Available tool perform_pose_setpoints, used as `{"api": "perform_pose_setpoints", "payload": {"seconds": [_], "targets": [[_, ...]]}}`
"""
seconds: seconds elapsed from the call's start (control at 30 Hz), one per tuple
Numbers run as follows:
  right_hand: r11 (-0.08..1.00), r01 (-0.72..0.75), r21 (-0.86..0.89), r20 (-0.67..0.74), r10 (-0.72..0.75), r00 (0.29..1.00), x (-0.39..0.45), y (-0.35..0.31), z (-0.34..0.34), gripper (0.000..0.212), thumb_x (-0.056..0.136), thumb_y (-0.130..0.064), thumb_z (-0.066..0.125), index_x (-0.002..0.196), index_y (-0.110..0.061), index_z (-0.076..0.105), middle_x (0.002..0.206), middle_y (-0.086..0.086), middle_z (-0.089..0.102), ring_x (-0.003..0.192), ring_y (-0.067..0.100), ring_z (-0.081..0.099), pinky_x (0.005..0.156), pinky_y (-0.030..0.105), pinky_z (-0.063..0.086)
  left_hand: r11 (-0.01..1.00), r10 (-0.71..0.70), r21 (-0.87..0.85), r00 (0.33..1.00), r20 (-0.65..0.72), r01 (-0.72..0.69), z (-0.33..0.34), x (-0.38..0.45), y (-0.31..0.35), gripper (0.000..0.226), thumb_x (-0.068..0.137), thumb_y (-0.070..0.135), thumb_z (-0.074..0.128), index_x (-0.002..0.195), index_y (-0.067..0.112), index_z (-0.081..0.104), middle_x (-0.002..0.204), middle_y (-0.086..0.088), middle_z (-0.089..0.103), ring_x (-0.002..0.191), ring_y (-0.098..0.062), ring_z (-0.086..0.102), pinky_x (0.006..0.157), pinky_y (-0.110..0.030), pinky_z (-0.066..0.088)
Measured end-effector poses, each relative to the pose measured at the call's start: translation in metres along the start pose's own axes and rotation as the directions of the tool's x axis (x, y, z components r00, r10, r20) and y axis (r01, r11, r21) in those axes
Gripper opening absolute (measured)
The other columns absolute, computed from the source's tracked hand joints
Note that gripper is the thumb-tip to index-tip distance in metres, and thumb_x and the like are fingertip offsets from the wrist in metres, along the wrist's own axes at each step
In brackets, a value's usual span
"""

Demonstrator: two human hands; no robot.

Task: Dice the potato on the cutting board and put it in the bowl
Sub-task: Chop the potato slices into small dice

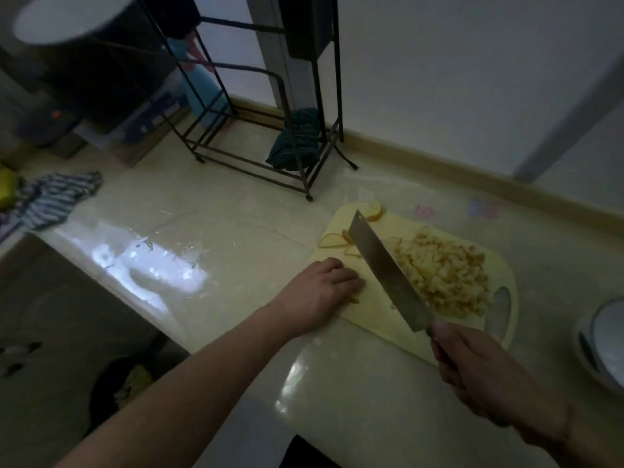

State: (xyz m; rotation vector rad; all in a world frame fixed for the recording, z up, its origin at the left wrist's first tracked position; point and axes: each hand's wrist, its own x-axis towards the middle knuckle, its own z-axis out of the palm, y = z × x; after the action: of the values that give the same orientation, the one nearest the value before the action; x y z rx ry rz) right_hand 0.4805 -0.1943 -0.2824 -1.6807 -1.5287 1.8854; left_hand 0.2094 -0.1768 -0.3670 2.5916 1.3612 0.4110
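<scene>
While the right hand (479,369) gripped the handle of a cleaver (388,270), fingers curled round it, the blade stood tilted over the pale yellow cutting board (378,319). Left hand (320,292) lay knuckles-up at the board's near-left edge, fingers bent down onto a few potato strips (354,298); whether they pinched them could not be told. Diced potato pile (442,275) sat right of the blade. Uncut slices (332,241) lay at the far-left corner. White bowl (604,346) stood at right, apart from the board, on the counter (216,231)
</scene>
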Motion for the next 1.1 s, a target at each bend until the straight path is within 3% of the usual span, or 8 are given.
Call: {"api": "perform_pose_setpoints", "payload": {"seconds": [0.27, 0.33, 0.43, 0.57, 0.7, 0.8, 1.0, 1.1], "targets": [[0.963, 0.124, -0.239, 0.027, -0.121, 0.992, 0.013, 0.010, -0.012, 0.053, 0.078, -0.066, 0.035, 0.066, -0.016, 0.049, 0.045, -0.008, 0.045, 0.036, 0.001, 0.039, 0.038, 0.011, 0.027, 0.926, -0.378, -0.042, 0.920, -0.108, 0.375, 0.011, -0.004, 0.023, 0.037, 0.091, 0.031, 0.057, 0.114, 0.007, 0.072, 0.108, -0.013, 0.067, 0.094, -0.034, 0.062, 0.077, -0.042, 0.058], [0.960, 0.127, -0.251, 0.030, -0.124, 0.992, 0.015, 0.013, -0.014, 0.053, 0.079, -0.066, 0.035, 0.066, -0.016, 0.049, 0.045, -0.008, 0.046, 0.037, 0.001, 0.040, 0.038, 0.011, 0.028, 0.911, -0.410, -0.097, 0.906, -0.106, 0.401, 0.015, -0.002, 0.036, 0.032, 0.088, 0.023, 0.067, 0.116, 0.008, 0.072, 0.111, -0.011, 0.068, 0.100, -0.031, 0.062, 0.081, -0.038, 0.057], [0.949, 0.151, -0.275, 0.057, -0.141, 0.988, 0.017, 0.020, -0.010, 0.053, 0.084, -0.063, 0.034, 0.066, -0.016, 0.048, 0.046, -0.008, 0.045, 0.037, 0.001, 0.041, 0.040, 0.012, 0.029, 0.917, -0.393, -0.114, 0.912, -0.112, 0.381, 0.023, 0.000, 0.047, 0.030, 0.091, 0.027, 0.057, 0.109, 0.011, 0.075, 0.103, -0.006, 0.069, 0.094, -0.027, 0.062, 0.075, -0.032, 0.055], [0.921, 0.213, -0.327, 0.028, -0.216, 0.976, 0.020, 0.027, -0.002, 0.052, 0.095, -0.054, 0.038, 0.066, -0.012, 0.048, 0.055, -0.002, 0.048, 0.042, 0.003, 0.041, 0.049, 0.023, 0.033, 0.849, -0.528, -0.124, 0.812, -0.247, 0.514, 0.031, 0.000, 0.052, 0.032, 0.089, 0.034, 0.057, 0.099, 0.011, 0.077, 0.091, -0.004, 0.069, 0.083, -0.027, 0.064, 0.067, -0.035, 0.056], [0.900, 0.259, -0.351, 0.046, -0.259, 0.965, 0.025, 0.021, 0.011, 0.052, 0.098, -0.048, 0.038, 0.072, -0.006, 0.053, 0.057, -0.001, 0.051, 0.044, 0.003, 0.047, 0.047, 0.018, 0.033, 0.773, -0.634, -0.186, 0.720, -0.282, 0.607, 0.032, 0.006, 0.057, 0.030, 0.083, 0.035, 0.065, 0.094, 0.010, 0.077, 0.090, -0.005, 0.069, 0.085, -0.026, 0.063, 0.068, -0.032, 0.053], [0.887, 0.264, -0.379, 0.059, -0.261, 0.964, 0.028, 0.020, 0.013, 0.052, 0.097, -0.049, 0.038, 0.071, -0.007, 0.054, 0.057, -0.001, 0.052, 0.045, 0.003, 0.048, 0.048, 0.020, 0.035, 0.764, -0.645, -0.220, 0.705, -0.294, 0.607, 0.033, 0.007, 0.058, 0.027, 0.083, 0.034, 0.067, 0.093, 0.010, 0.075, 0.089, -0.005, 0.066, 0.086, -0.025, 0.061, 0.069, -0.034, 0.053], [0.877, 0.276, -0.393, 0.066, -0.273, 0.960, 0.030, 0.018, 0.004, 0.056, 0.093, -0.055, 0.037, 0.070, -0.006, 0.052, 0.058, 0.001, 0.053, 0.050, 0.006, 0.046, 0.059, 0.031, 0.042, 0.873, -0.477, -0.091, 0.802, -0.358, 0.479, 0.037, -0.009, 0.054, 0.024, 0.091, 0.023, 0.059, 0.100, 0.007, 0.075, 0.100, -0.008, 0.068, 0.086, -0.028, 0.063, 0.070, -0.039, 0.056], [0.868, 0.288, -0.404, 0.087, -0.277, 0.957, 0.029, 0.017, 0.005, 0.055, 0.093, -0.055, 0.038, 0.069, -0.008, 0.052, 0.058, 0.001, 0.053, 0.052, 0.006, 0.047, 0.061, 0.032, 0.043, 0.880, -0.466, -0.104, 0.799, -0.379, 0.464, 0.037, -0.007, 0.053, 0.024, 0.090, 0.019, 0.059, 0.099, 0.006, 0.076, 0.100, -0.009, 0.069, 0.086, -0.030, 0.064, 0.067, -0.040, 0.056]]}}
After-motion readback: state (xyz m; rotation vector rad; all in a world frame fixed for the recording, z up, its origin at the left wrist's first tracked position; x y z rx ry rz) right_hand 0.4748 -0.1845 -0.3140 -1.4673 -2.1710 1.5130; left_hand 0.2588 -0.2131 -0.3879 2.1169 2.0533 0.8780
